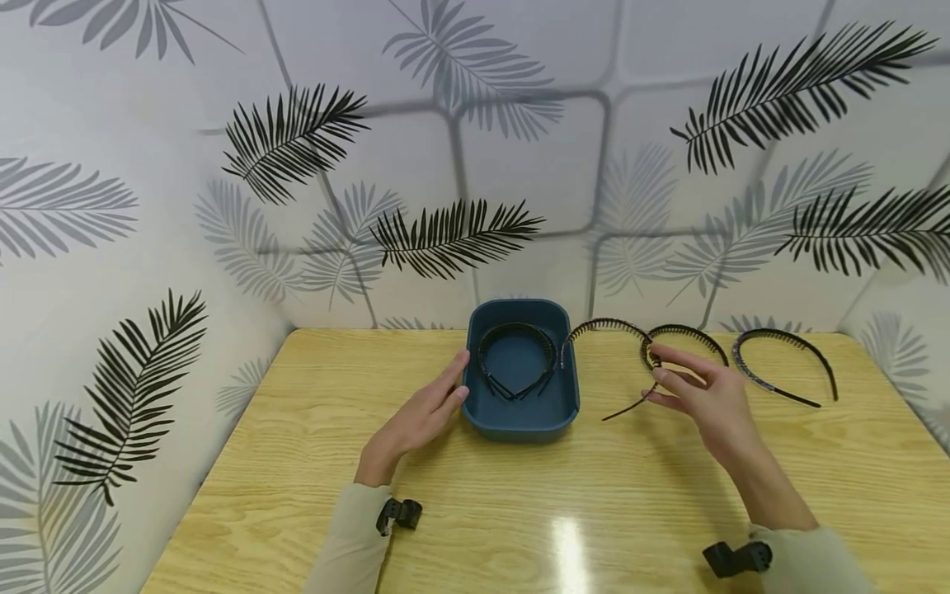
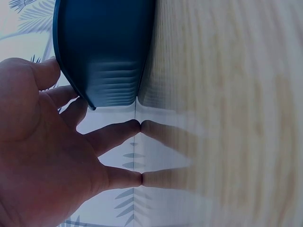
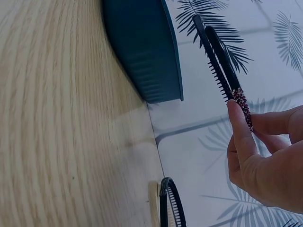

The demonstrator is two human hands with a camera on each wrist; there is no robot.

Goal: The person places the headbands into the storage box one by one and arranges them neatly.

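Note:
My right hand (image 1: 712, 404) pinches a black toothed headband (image 1: 609, 321) and holds it up to the right of a dark blue box (image 1: 519, 431). In the right wrist view this headband shows reddish beads (image 3: 240, 97) on one side, right at the fingertips. Beside the box's left wall is my left hand (image 1: 419, 417), its fingers stretched out and touching the rim. Two lower fingertips (image 2: 130, 125) of that hand meet the tabletop in the left wrist view. Inside the box lies black headband work with crossing ends, a headband (image 1: 552, 351) resting on the bottom.
Two more headbands lie on the wooden table (image 1: 297, 462) to the right: a black toothed one (image 1: 690, 330) partly behind my right hand, and one with a patterned side (image 1: 797, 335) farther right. A leaf-patterned wall covering (image 1: 519, 165) rises behind the table's far edge.

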